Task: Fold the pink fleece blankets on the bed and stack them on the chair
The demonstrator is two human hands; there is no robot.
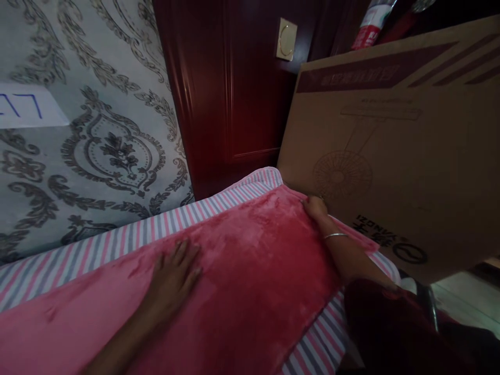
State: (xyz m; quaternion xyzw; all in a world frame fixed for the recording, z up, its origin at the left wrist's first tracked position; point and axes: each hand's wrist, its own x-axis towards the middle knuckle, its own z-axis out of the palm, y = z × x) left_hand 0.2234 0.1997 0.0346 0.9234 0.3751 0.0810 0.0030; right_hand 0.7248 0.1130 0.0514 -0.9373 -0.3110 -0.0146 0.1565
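A red plush cloth point(250, 271) lies spread over a pink, grey and white striped sheet point(144, 235). On the cloth, my left hand point(175, 271) rests palm down, its fingers stretched and spread. My right hand point(315, 208), with a silver bangle at the wrist, is at the far right edge of the cloth. Its fingers are curled around the cloth's edge there, and the fingertips are partly hidden. The pile shows lighter and darker patches between the two hands. Part of the cloth's right edge runs beneath my right forearm.
A large cardboard box point(390, 156) stands close against the right side, with a bottle point(373, 26) above it. Behind is a dark red wooden panel point(242, 94) with a square plate point(287, 39). Patterned wallpaper point(121, 151) and a paper label point(31, 107) are at left.
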